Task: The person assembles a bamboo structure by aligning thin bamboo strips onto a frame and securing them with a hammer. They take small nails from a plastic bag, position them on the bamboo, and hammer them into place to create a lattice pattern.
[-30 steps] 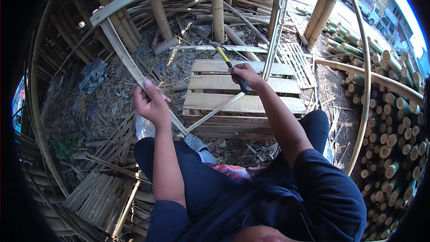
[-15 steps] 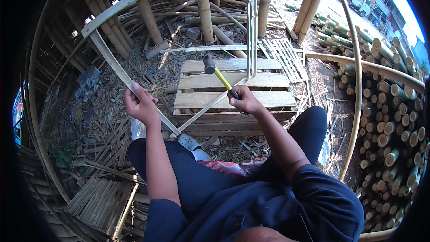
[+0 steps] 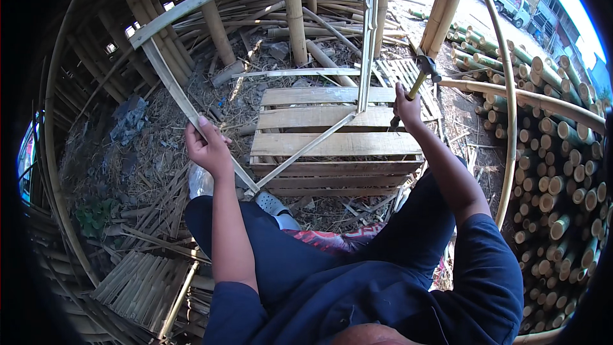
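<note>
My left hand (image 3: 209, 145) is closed on the left strip of a bamboo frame (image 3: 172, 87), thumb along its face. This frame of pale strips stands upright before me, its lower corner near my shoe (image 3: 271, 204) and its long top strip arching across the far side. In my right hand (image 3: 407, 110) is a hammer (image 3: 419, 81) with a yellow and black handle, its dark head raised up and to the right, apart from the frame. Beneath the frame's right part lies a low slatted wooden crate (image 3: 332, 145).
A large stack of cut bamboo poles (image 3: 555, 182) fills the right side. Upright bamboo posts (image 3: 295, 19) stand at the back. A slatted bamboo panel (image 3: 143, 287) lies at lower left. A curved bamboo pole (image 3: 509, 89) bends past my right arm. Scraps litter the ground.
My right hand has swung the hammer from over the crate's middle to the right and farther up. My left hand and the frame have shifted slightly to the right.
</note>
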A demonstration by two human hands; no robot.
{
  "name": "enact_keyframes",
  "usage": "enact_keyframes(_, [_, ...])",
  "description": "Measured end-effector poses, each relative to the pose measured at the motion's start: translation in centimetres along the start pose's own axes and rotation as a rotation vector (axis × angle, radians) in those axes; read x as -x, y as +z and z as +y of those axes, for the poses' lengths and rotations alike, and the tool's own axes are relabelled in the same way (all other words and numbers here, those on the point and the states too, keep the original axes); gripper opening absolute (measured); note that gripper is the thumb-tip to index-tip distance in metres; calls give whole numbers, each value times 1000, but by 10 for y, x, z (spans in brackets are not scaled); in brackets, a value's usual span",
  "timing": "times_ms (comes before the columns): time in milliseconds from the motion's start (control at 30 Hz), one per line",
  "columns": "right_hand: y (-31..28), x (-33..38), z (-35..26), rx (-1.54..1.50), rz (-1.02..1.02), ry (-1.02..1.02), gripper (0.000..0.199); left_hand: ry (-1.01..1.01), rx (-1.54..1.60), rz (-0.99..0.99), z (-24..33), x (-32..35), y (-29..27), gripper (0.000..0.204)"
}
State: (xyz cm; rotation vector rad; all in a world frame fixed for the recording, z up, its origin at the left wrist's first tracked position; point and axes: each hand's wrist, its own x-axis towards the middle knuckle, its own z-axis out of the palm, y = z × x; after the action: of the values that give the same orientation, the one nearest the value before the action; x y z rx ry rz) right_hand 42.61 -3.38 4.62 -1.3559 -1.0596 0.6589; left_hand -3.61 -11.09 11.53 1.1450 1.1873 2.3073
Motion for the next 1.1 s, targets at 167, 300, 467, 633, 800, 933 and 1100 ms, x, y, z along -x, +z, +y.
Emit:
enact_keyframes(167, [-3,11,29,434,-144,206,65,18,-2,-8,-4,-6,-10,26])
enact_keyframes(300, [15,15,43,551,-199,173,69,21,-3,-24,-3,-2,-2,28])
enact_keyframes(467, [41,13,67,476,-348,141,86,18,-28,-5,-6,-2,2,25])
enact_keyframes(633, [66,13,74,378,-416,68,95,23,-15,9,-10,-2,2,24])
enact_keyframes(800, [86,18,56,371,-345,85,70,10,-17,16,-4,0,2,26])
enact_keyframes(933, [91,11,56,567,-202,-71,56,4,-5,23,-4,-1,3,26])
enact_keyframes(1100, [91,-11,63,467,-280,190,53,11,-8,19,-5,-1,5,26])
